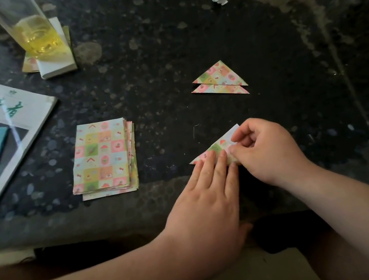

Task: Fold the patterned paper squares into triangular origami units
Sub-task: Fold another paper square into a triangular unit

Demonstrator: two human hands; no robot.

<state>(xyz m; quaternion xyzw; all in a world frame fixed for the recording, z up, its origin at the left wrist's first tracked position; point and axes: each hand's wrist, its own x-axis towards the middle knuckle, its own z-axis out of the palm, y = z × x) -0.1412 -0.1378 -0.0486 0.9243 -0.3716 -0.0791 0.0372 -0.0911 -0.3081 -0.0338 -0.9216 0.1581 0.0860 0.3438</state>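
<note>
Dark speckled stone tabletop [162,45]. Left: magazine [5,114], stack of patterned paper squares [104,157]. Centre: two folded triangles [221,79]. Near edge: half-folded patterned paper [215,150] under your left hand [204,200], fingers straight, pressing flat. Your right hand [263,148] pinches its right corner, fingers curled.

Dark speckled table [150,47]: paper stack [104,157], folded triangles [221,79]

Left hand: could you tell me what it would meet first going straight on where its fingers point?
The left hand presses the part-folded paper now; straight on, it would likely brush the right hand next.
</note>
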